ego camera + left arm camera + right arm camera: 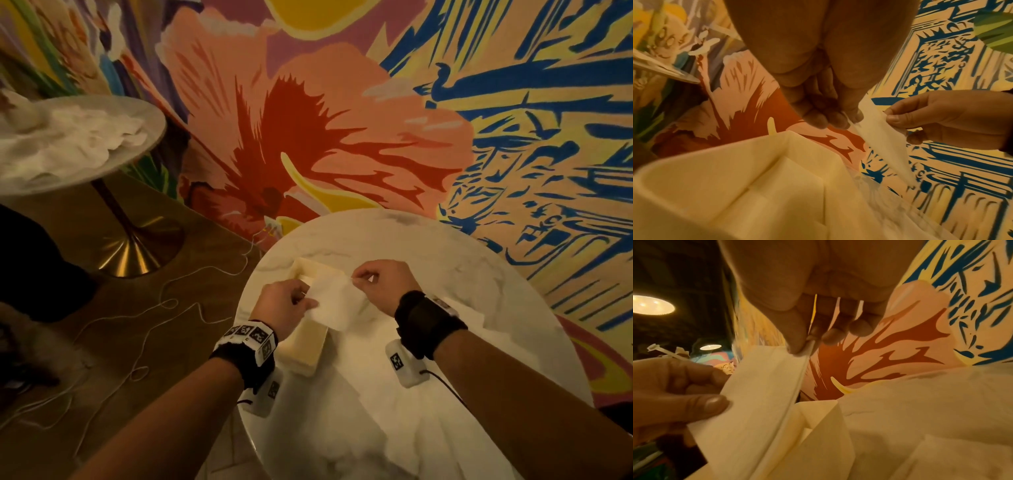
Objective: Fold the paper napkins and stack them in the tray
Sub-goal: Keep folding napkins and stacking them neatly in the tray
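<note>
Both hands pinch the napkin, stretched left-right above the tray.

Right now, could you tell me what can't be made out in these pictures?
- Tray contents: head view, covered by the napkin and left hand.
- Tray's near end: left wrist view, blurred and cut off.
- Loose napkin pile count: head view, overexposed.

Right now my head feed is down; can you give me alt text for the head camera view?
Both hands hold one white paper napkin in the air above the cream tray on a round marble table: the left hand pinches its left edge, the right hand its right corner. More loose napkins lie on the table's near side, before a bright floral mural.
</note>
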A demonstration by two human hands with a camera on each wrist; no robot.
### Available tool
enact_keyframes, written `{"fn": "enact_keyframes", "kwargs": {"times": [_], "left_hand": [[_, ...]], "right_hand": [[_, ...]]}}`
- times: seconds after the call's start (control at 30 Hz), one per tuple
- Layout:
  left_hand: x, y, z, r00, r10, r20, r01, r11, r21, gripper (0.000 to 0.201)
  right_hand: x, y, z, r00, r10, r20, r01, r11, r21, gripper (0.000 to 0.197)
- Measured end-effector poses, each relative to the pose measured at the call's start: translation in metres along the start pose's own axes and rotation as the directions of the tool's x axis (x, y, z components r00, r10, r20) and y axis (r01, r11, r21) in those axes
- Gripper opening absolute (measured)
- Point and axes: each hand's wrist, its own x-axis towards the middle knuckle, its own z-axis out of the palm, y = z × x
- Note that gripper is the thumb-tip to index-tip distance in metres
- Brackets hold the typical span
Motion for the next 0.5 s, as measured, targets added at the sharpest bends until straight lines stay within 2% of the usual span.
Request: {"fn": "enact_keyframes", "kwargs": {"times": [0.1,0.2,0.37,0.5], "left_hand": [[0.007,-0.018,-0.017,0.995,-0.077,-0.068,0.075,0.997,-0.029,0.011],[0.011,-0.037,-0.029,0.985,-0.129,-0.114,0.133,0.991,0.021,0.014],[0.013,-0.061,-0.03,0.977,-0.212,-0.004,0.212,0.976,0.048,0.028],[0.012,-0.071,-0.026,0.973,-0.227,0.047,0.224,0.972,0.064,0.029]], "right_hand": [[0.023,-0.009,0.005,0.999,0.009,-0.051,-0.01,1.0,-0.005,0.006],[0.044,-0.015,0.017,0.997,0.058,-0.055,-0.059,0.998,-0.015,0.008],[0.068,-0.019,0.048,0.987,0.16,0.023,-0.156,0.981,-0.114,0.008],[0.077,-0.023,0.067,0.968,0.228,0.102,-0.201,0.954,-0.224,0.008]]}}
